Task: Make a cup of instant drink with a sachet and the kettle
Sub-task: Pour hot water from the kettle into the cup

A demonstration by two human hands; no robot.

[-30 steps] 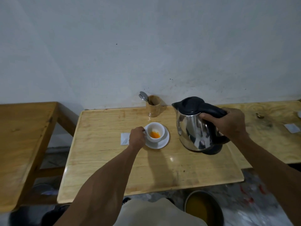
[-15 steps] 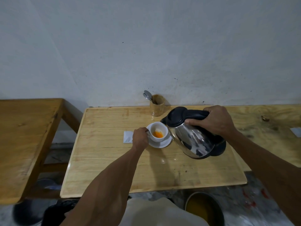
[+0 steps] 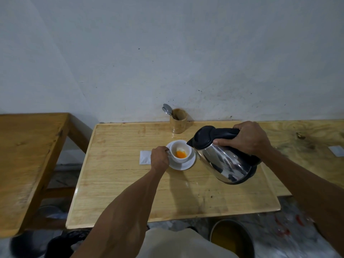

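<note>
A white cup (image 3: 180, 151) with orange powder in its bottom stands on a white saucer (image 3: 184, 165) on the middle wooden table (image 3: 115, 183). My left hand (image 3: 159, 160) grips the cup's handle from the left. My right hand (image 3: 247, 137) holds the black handle of a steel kettle (image 3: 226, 161), tilted left, its spout over the cup's right rim. Some pale liquid shows inside the cup's far wall. A white sachet (image 3: 145, 157) lies flat just left of my left hand.
A wooden holder (image 3: 178, 121) with a spoon (image 3: 167, 109) stands at the table's back edge by the wall. Another wooden table (image 3: 28, 155) stands left, a third (image 3: 307, 138) right. A round container (image 3: 231, 237) sits on the floor near the front edge.
The kettle was lifted, carried left and tipped more steeply, so its spout now reaches the cup's rim. My left hand stayed on the cup's handle.
</note>
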